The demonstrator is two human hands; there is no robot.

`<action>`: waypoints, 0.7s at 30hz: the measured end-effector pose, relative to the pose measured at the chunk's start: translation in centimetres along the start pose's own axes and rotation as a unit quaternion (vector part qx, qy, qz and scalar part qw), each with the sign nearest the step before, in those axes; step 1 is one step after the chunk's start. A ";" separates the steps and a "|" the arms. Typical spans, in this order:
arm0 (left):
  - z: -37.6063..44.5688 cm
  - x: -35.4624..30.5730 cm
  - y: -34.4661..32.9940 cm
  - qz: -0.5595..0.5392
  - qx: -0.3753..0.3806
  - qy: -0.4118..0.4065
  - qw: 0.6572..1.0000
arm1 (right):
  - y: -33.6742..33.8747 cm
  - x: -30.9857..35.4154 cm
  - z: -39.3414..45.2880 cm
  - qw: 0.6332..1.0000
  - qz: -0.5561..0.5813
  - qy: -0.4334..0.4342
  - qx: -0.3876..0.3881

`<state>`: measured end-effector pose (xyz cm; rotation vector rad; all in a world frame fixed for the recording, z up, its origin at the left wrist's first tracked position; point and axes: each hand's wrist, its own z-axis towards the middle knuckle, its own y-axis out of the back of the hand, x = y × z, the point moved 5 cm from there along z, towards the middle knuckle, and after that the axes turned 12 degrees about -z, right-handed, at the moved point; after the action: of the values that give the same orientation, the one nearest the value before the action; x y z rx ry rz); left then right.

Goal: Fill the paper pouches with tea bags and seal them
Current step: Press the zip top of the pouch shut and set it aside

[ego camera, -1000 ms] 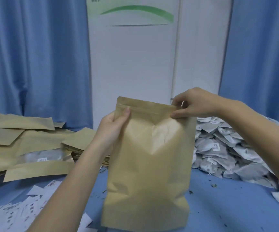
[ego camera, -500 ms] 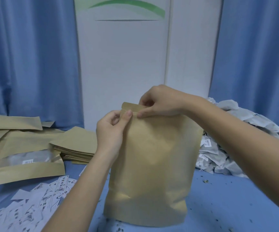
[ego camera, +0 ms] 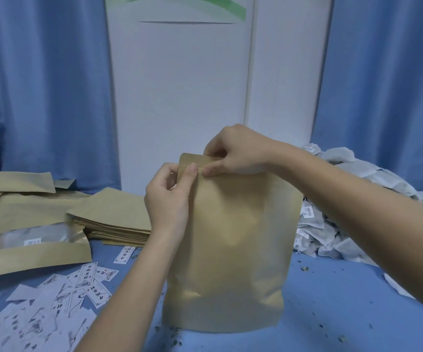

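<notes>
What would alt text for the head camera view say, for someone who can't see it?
Two hands pinch the top strip of an upright brown paper pouch on a blue table: left hand at its left corner, right hand just beside. Flat pouches and labels lie left, tea bags are heaped right.

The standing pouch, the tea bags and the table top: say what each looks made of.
Pouch: brown kraft paper, matte with a faint sheen, creased near its base.
Tea bags: thin whitish mesh or filter paper, likely; dark contents show through, small tags attached.
Table top: smooth blue surface; material unclear.
</notes>
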<state>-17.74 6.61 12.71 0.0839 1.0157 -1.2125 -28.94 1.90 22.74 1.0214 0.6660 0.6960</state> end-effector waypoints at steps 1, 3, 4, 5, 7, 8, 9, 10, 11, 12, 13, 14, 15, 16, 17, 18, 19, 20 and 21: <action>-0.1 0.2 -0.2 -0.015 0.015 0.020 1.000 | -0.2 0.0 0.0 1.000 -0.002 -0.003 0.005; -0.3 0.4 -0.5 -0.025 0.040 0.045 0.998 | -0.5 0.1 0.0 1.000 -0.018 0.001 0.024; -0.5 0.4 -0.6 -0.023 0.050 0.053 0.997 | -0.6 0.2 0.0 0.999 -0.027 0.008 0.028; -0.6 0.5 -0.7 -0.025 0.057 0.059 0.996 | -0.6 0.4 0.1 0.999 -0.035 0.017 0.026; -0.8 0.6 -0.9 -0.040 0.065 0.068 0.995 | -0.8 0.6 0.2 0.998 -0.049 0.033 0.014; -0.8 0.5 -0.8 -0.037 0.062 0.062 0.996 | -0.8 0.6 0.2 0.998 -0.052 0.036 0.011; -0.8 0.5 -0.6 -0.025 0.054 0.047 0.997 | -0.9 0.3 0.1 0.998 -0.051 0.036 0.012; -0.7 0.5 -0.4 -0.010 0.047 0.032 0.998 | -0.9 -0.1 0.0 0.998 -0.046 0.031 0.016; -0.8 0.4 -0.2 0.001 0.043 0.021 0.999 | -0.9 -0.5 -0.2 0.998 -0.043 0.027 0.022; -0.8 0.4 -0.2 0.005 0.042 0.014 0.999 | -0.9 -0.8 -0.3 0.998 -0.045 0.024 0.026; -0.9 0.3 -0.2 0.007 0.045 0.008 0.999 | -0.9 -1.2 -0.3 0.998 -0.048 0.023 0.023; -1.0 0.3 -0.3 0.008 0.050 0.002 0.999 | -1.0 -1.4 -0.3 0.998 -0.049 0.022 0.014; -1.1 0.3 -0.3 0.007 0.051 -0.001 0.999 | -1.1 -1.5 -0.3 0.999 -0.047 0.025 0.008; -1.2 0.3 -0.3 0.005 0.050 -0.002 0.999 | -1.2 -1.6 -0.3 0.999 -0.042 0.028 0.004; -1.2 0.4 -0.1 0.005 0.049 -0.003 0.999 | -1.2 -1.8 -0.4 0.999 -0.034 0.030 0.003; -1.1 0.5 0.0 0.007 0.046 -0.004 0.999 | -1.3 -2.1 -0.6 0.999 -0.027 0.029 0.005; -1.1 0.6 0.2 0.011 0.044 -0.005 0.999 | -1.3 -2.4 -0.8 0.999 -0.024 0.026 0.011; -1.0 0.6 0.3 0.014 0.044 -0.006 0.999 | -1.4 -2.8 -1.0 0.999 -0.025 0.024 0.016; -1.0 0.6 0.3 0.013 0.047 -0.007 0.999 | -1.4 -3.1 -1.2 0.999 -0.030 0.023 0.016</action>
<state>-18.07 6.88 11.60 0.1623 0.9431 -1.2364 -31.47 -0.41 21.51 1.0129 0.7477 0.6591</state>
